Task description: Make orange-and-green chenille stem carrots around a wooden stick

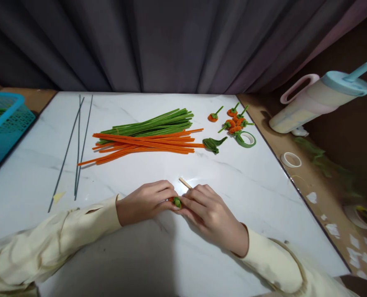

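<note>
A perforated blue plastic basket (0,123) sits at the far left edge, then thin grey wire stems (78,144) lie straight on the glossy white marble table (264,198). Fuzzy green pipe cleaners (152,123) and orange pipe cleaners (146,144) fan out mid-table. Nearer, the left hand (144,202) and right hand (208,212) meet, fingertips pinched together on a small orange-and-green pipe-cleaner piece (176,201) between them; a slim wooden stick (185,183) juts from the right hand. Finished coiled pipe-cleaner carrots (233,119), a green tape roll (247,139) and a pastel tumbler (319,97) lie rightward.

Pipe cleaners (146,138) behind hands; wires (78,144) left; tape roll (247,139) right.
</note>
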Demonstrator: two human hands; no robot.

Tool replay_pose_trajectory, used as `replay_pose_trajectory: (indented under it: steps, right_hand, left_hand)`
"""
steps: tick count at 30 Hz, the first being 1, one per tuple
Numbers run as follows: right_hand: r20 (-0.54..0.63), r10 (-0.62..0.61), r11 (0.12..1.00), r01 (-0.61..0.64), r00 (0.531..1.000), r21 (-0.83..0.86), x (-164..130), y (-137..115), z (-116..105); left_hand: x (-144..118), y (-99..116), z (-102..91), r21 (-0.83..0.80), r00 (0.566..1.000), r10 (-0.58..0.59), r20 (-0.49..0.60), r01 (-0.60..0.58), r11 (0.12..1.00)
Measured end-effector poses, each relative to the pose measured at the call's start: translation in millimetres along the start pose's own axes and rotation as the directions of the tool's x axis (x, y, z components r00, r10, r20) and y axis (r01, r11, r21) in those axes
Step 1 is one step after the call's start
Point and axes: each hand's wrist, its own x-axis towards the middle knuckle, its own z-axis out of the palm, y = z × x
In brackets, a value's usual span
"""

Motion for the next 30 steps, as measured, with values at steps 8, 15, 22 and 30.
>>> replay_pose_trajectory:
  steps: [8,15,22,30]
  right_hand:
    - [0.023,-0.013,0.998,0.014,1.0,-0.061,1,-4,0]
    - [0.063,-0.124,0.96,0.136,0.99,-0.244,2,-6,0]
    - [0.049,-0.254,0.907,0.256,0.966,-0.335,-1,-1,-1]
    - [0.017,-0.225,0.93,0.22,0.974,-0.294,2,0,2]
  left_hand:
    - [-4,5,1.0,0.099,0.999,0.02,-0.041,-0.016,0.995]
    - [-11,13,2.6,0.553,0.969,0.231,0.083,-0.238,0.799]
    - [-14,16,3.5,0.695,0.949,0.309,0.061,-0.263,0.669]
    - [-10,6,0.9,0.272,0.989,0.146,-0.029,-0.133,0.953]
